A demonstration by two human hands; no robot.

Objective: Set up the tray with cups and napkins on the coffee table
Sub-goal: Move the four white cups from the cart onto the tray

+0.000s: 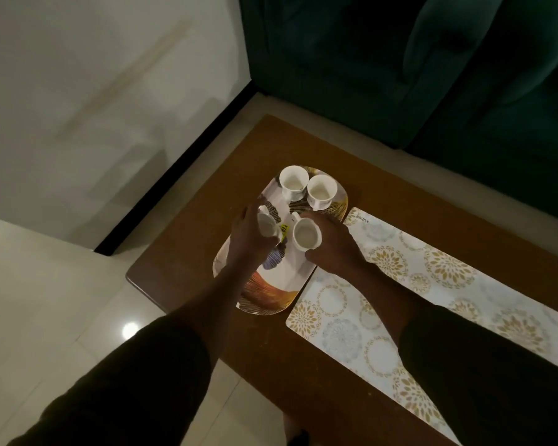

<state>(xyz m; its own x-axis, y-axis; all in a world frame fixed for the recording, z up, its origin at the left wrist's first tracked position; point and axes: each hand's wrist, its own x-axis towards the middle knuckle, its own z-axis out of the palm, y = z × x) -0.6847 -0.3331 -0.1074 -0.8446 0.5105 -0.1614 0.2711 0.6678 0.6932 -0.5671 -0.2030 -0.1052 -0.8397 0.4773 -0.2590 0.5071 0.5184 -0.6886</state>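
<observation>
A dark green sofa (400, 75) stands beyond the brown wooden table (190, 236). A floral mat (432, 268), printed KUBER at its far corner, lies just right of the tray (264, 294) on the table's left end. The tray is a glossy rounded oblong with leaf patterns. The left hand (250, 243) grips a tilted cup (268, 223); the right hand (332, 249) curls round an upright cup (306, 236). A yellow tag (284, 228) between them is unreadable. Two white far cups (291, 184) stand side by side at the tray's far end.
</observation>
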